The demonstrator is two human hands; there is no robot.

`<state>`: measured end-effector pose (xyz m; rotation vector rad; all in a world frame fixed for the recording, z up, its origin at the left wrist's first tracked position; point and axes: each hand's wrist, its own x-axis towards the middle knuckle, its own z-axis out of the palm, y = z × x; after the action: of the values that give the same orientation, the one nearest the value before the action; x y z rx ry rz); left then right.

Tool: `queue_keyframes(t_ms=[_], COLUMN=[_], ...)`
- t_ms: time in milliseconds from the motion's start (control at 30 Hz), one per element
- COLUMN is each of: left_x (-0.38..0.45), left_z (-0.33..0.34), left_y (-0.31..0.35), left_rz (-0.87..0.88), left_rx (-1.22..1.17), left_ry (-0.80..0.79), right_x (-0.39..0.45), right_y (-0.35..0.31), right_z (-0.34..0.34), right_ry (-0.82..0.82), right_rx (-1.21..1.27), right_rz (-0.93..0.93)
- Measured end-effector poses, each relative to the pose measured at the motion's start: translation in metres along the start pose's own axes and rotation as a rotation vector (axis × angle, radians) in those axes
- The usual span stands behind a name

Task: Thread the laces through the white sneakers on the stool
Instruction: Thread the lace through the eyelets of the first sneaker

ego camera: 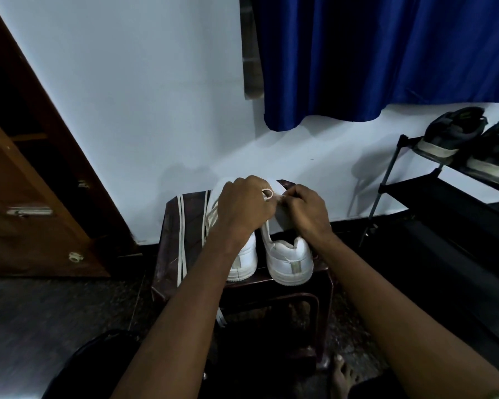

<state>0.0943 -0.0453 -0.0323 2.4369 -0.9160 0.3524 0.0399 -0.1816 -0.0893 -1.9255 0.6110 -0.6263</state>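
My forearms reach forward over the stool [167, 226], a dark low one just under my hands. Two white sneakers sit on it, heels toward me, side by side and nearly touching. The right sneaker [290, 260] lies below my right hand [307, 210]; the left sneaker [242, 260] lies below my left wrist.

Both hands meet over the right sneaker's tongue. My left hand [244, 204] is curled, knuckles up, and a small loop of lace [267, 194] stands out at its fingertips. I judge it holds the lace taut there so the end can be fed. My right hand is also curled, thumb and forefinger pinched on the lace end just beside the loop. The eyelets are hidden by my hands, so I cannot tell how many rows are done.

Left of my left hand, a second lace [182, 243] lies in long strands along the stool top and hangs over its near edge, likely parked there for the other shoe.

Beyond my fingers stands a pale wall. Far right is a shoe rack [432, 194] with dark shoes; above, a blue curtain [386, 53]; far left, a wooden door [26, 197].
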Motion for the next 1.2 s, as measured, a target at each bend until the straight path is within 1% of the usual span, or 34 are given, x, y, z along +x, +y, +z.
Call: queue_keyframes(t_ms=[67, 100, 233, 300, 367, 400, 433, 533, 567, 600, 633, 667, 700, 800, 833, 900, 1033, 1100, 1133, 1200], left_x=[0.003, 0.003, 0.003, 0.005, 0.009, 0.012, 0.013, 0.014, 0.015, 0.016, 0.015, 0.015, 0.015, 0.007, 0.003, 0.001, 0.005, 0.006, 0.005, 0.007], left_z=[-0.002, -0.002, -0.001, -0.004, -0.004, -0.002, -0.002, -0.007, -0.010, -0.014, -0.016, -0.016, -0.015, -0.004, -0.001, 0.004, 0.006, 0.007, 0.009, 0.009], left_y=[0.002, 0.002, -0.003, -0.003, -0.007, -0.010, -0.011, -0.006, -0.003, -0.001, -0.002, -0.003, -0.006, -0.014, -0.013, -0.010, -0.009, -0.008, -0.007, -0.007], left_rz=[0.037, 0.027, -0.028, -0.043, -0.096, -0.120, -0.146, -0.281, -0.331, -0.363, -0.375, -0.364, -0.330, -0.141, -0.082, 0.005, 0.043, 0.052, 0.035, -0.063], left_rx=[0.103, 0.137, 0.231, 0.171, -0.029, -0.186, -0.380, -0.952, -1.073, -1.147, -1.156, -1.110, -0.983, -0.369, -0.204, -0.010, 0.118, 0.116, 0.068, -0.160], left_ry=[0.033, 0.032, -0.029, -0.092, -0.187, -0.212, -0.185, 0.016, 0.071, 0.110, 0.129, 0.121, 0.091, -0.009, -0.029, -0.033, 0.025, 0.054, 0.062, 0.039], right_x=[0.002, 0.002, 0.001, 0.002, 0.002, 0.002, 0.002, 0.003, 0.002, 0.001, 0.001, 0.001, 0.000, 0.001, 0.001, 0.002, 0.002, 0.001, 0.000, -0.001], right_y=[0.003, 0.003, 0.001, 0.001, 0.001, 0.001, 0.001, 0.001, 0.001, 0.001, 0.000, 0.001, 0.000, 0.000, 0.000, 0.001, 0.001, 0.000, -0.001, -0.001], right_z=[0.000, 0.000, 0.000, 0.000, 0.000, 0.000, 0.000, -0.001, -0.001, -0.001, -0.001, -0.001, -0.001, -0.001, -0.001, 0.000, 0.001, -0.001, -0.001, -0.002], right_ry=[0.004, 0.006, -0.001, 0.008, 0.013, 0.013, 0.012, 0.007, 0.003, 0.001, 0.001, 0.004, 0.007, 0.007, 0.003, -0.001, 0.011, 0.013, 0.011, 0.008], right_rx=[-0.003, 0.000, -0.003, -0.004, -0.004, -0.003, -0.002, 0.007, 0.009, 0.010, 0.010, 0.009, 0.009, 0.001, -0.003, -0.010, -0.020, -0.014, -0.009, -0.006], right_rz=[-0.010, -0.008, 0.000, 0.000, 0.005, 0.007, 0.008, 0.005, 0.005, 0.006, 0.006, 0.007, 0.005, 0.013, 0.016, 0.022, 0.021, 0.026, 0.029, 0.032])
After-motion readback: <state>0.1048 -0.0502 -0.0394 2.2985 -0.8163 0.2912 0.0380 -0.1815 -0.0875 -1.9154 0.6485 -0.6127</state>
